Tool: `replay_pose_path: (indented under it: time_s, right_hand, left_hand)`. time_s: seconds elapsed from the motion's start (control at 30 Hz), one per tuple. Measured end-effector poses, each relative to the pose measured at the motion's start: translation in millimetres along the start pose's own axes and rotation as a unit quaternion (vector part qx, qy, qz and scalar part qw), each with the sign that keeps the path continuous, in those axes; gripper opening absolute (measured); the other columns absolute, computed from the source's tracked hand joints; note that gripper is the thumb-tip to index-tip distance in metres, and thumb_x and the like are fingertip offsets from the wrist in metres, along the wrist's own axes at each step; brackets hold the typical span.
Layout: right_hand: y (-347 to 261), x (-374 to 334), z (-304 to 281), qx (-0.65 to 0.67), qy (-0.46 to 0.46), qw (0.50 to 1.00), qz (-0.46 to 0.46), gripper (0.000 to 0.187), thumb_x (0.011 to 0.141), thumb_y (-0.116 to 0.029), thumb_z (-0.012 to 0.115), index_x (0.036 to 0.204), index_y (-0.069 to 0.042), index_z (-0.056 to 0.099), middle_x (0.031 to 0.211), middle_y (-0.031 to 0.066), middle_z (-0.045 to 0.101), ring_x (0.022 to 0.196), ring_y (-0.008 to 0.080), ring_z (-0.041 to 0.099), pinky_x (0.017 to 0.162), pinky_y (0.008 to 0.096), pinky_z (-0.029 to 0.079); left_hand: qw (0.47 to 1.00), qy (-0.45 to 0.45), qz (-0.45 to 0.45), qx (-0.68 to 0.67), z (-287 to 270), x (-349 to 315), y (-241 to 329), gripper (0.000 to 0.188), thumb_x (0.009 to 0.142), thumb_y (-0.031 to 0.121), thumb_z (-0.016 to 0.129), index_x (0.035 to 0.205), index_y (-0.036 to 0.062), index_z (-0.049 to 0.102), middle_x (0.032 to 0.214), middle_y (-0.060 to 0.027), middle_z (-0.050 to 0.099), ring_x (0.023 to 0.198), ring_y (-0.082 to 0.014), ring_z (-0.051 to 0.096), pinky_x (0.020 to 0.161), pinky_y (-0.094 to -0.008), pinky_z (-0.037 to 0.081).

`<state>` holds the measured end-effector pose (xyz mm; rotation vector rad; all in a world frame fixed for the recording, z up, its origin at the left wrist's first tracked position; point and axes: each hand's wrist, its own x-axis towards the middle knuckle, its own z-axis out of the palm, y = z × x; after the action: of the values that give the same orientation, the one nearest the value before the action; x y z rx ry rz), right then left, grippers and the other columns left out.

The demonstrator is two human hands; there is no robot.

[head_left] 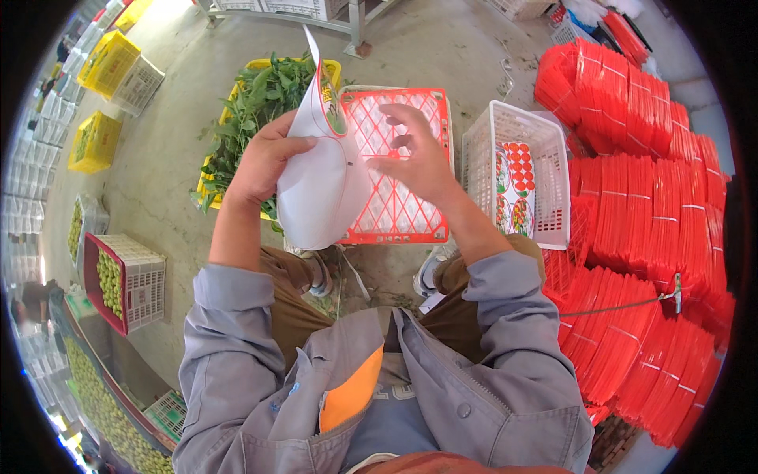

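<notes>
A curled white sheet [316,197] is gripped at its left edge by my left hand [268,154], with the thumb on top and the other fingers behind. Its blank side faces up; red and green print shows along the far right edge. Whether it is one sheet or more, I cannot tell. My right hand [420,154] is open, fingers apart and curved, its thumb close to the sheet's right edge. Beneath both hands is a crate covered by a red plastic mesh [407,193], whitish material showing through the mesh; the sheet hides its left part.
Left of the mesh, a yellow crate [335,73] holds leafy green stems [264,95]. On the right, a white crate [482,142] contains printed sheets [519,170]. Bundled red mesh stacks [632,213] line the far right. A crate of green fruit [142,276] sits left.
</notes>
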<state>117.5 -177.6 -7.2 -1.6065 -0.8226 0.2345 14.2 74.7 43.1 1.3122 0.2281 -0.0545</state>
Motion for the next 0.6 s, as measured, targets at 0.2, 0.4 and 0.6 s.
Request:
replay_pose_path:
  time_s: [0.2,0.4,0.6]
  right_hand:
    - [3.7,5.9,17.6,-0.051,0.027,0.998,-0.010,0.075,0.078,-0.021,0.090,0.143,-0.013,0.053,0.143,0.0087,0.043,0.131,0.0252,0.047,0.100,0.0394,0.050]
    - [13.0,11.7,5.5,0.133,0.089,0.986,0.034,0.019,0.095,-0.010,0.073,0.112,-0.003,0.074,0.117,0.0068,0.063,0.102,0.0146,0.060,0.089,0.0279,0.051]
    - [16.5,17.4,-21.0,0.321,0.118,0.927,0.155,0.022,0.098,-0.018,0.071,0.106,0.002,0.070,0.080,0.0012,0.063,0.064,0.0085,0.051,0.056,0.0248,0.036]
  left_hand:
    - [0.999,-0.022,-0.010,0.028,22.1,-1.5,-11.2,0.036,0.093,0.006,0.063,0.128,-0.0003,0.065,0.113,-0.0062,0.072,0.097,-0.0132,0.067,0.086,-0.0295,0.054]
    - [0.997,-0.049,-0.015,0.049,20.5,-8.7,-8.1,0.036,0.093,0.006,0.064,0.129,-0.0011,0.066,0.110,-0.0052,0.072,0.095,-0.0127,0.067,0.086,-0.0295,0.054]
    - [0.991,-0.019,-0.035,0.132,-6.2,-2.5,0.7,0.043,0.091,0.003,0.062,0.134,-0.0002,0.064,0.114,-0.0056,0.072,0.098,-0.0138,0.067,0.089,-0.0300,0.053]
